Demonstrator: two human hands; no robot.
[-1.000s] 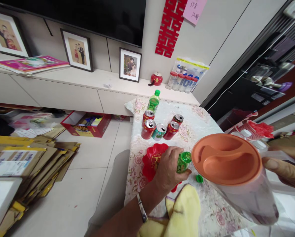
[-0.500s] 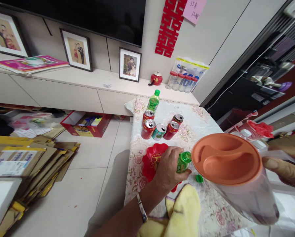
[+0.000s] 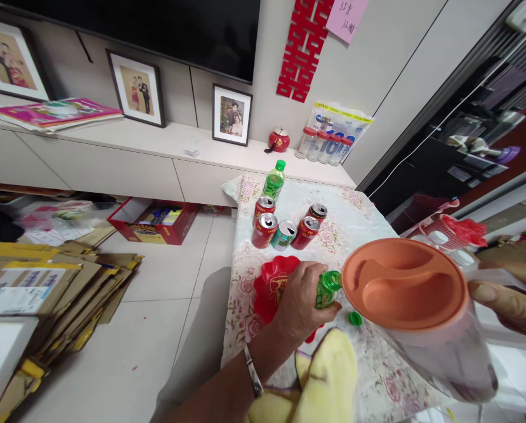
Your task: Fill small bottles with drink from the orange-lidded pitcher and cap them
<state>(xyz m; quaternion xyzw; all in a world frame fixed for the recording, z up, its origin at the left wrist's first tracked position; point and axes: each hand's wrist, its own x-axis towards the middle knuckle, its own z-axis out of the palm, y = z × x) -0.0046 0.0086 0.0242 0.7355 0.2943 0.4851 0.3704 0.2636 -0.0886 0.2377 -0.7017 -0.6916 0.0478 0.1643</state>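
My left hand [image 3: 304, 296] is wrapped round a green plastic bottle [image 3: 328, 288] with no cap on it. By the handle at the right edge, my right hand [image 3: 507, 294] grips a clear pitcher [image 3: 443, 352] with an orange lid [image 3: 406, 285]. The pitcher is tilted, its lid edge right at the bottle's mouth, and dark liquid lies low inside it. Whether liquid runs into the bottle cannot be seen. A green cap [image 3: 355, 318] lies on the tablecloth below the bottle. Beside my left hand is a red scalloped plate [image 3: 265, 288], partly covered by the hand.
Several drink cans [image 3: 284, 235] and a capped green bottle [image 3: 274, 181] stand farther back on the flowered tablecloth [image 3: 346, 205]. A yellow cloth [image 3: 328, 376] lies at the near edge. Flattened cardboard [image 3: 69, 288] and a red box [image 3: 154, 223] are on the floor to the left.
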